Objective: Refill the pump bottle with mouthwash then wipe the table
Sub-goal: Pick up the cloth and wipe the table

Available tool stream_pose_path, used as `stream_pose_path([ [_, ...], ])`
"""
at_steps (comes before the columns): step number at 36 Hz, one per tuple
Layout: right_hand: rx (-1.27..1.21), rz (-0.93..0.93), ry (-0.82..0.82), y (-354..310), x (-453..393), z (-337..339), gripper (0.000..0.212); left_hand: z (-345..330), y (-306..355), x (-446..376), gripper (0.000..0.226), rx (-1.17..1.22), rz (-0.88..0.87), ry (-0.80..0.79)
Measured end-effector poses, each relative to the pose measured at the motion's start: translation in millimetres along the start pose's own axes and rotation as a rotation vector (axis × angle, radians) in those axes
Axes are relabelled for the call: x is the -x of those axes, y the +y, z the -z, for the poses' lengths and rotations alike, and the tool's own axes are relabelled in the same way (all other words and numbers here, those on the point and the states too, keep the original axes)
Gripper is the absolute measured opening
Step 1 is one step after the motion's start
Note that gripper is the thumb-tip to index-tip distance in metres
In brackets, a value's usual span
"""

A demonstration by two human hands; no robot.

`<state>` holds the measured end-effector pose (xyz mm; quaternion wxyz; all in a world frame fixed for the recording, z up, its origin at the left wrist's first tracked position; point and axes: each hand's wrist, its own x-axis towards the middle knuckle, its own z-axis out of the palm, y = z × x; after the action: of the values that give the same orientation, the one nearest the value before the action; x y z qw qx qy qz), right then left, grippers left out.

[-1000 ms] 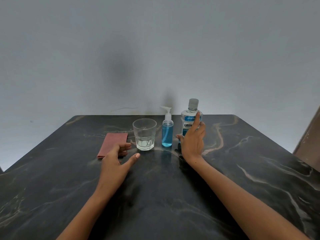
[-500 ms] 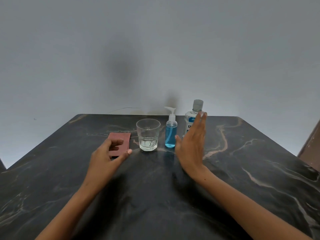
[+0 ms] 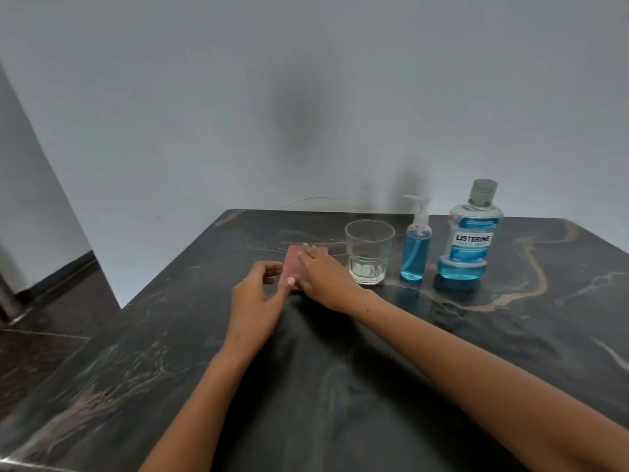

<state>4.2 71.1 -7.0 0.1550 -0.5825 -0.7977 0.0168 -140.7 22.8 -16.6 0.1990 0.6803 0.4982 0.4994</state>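
Both hands, left hand [image 3: 256, 294] and right hand [image 3: 323, 272], rest on a folded reddish cloth [image 3: 295, 262] near the dark marble worktop's [image 3: 340, 386] far edge, beside a clear glass tumbler [image 3: 369, 252].

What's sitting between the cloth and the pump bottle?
In the head view, the empty glass stands between the cloth and the pump bottle; nothing else is there.

Near half of the folded red cloth [image 3: 295, 264] hidden under the right hand [image 3: 323, 274], both forearms cut off at bottom edge, small print on the Listerine bottle [image 3: 471, 233] label unreadable
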Motion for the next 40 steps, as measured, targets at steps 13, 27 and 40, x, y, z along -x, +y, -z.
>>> stream_pose_path([
  [13,-0.042,-0.085,-0.125,-10.7,-17.7,-7.4,0.032,-0.8,1.9,-0.3,0.018,-0.006,0.024,-0.011],
  [27,-0.060,-0.091,-0.157,-9.1,-18.7,-14.5,0.039,0.8,3.8,0.8,0.014,-0.049,0.048,-0.019],
  [40,-1.550,-0.485,-0.019,5.6,67.1,59.0,0.033,6.8,21.8,9.3,0.036,-0.176,0.049,-0.188],
])
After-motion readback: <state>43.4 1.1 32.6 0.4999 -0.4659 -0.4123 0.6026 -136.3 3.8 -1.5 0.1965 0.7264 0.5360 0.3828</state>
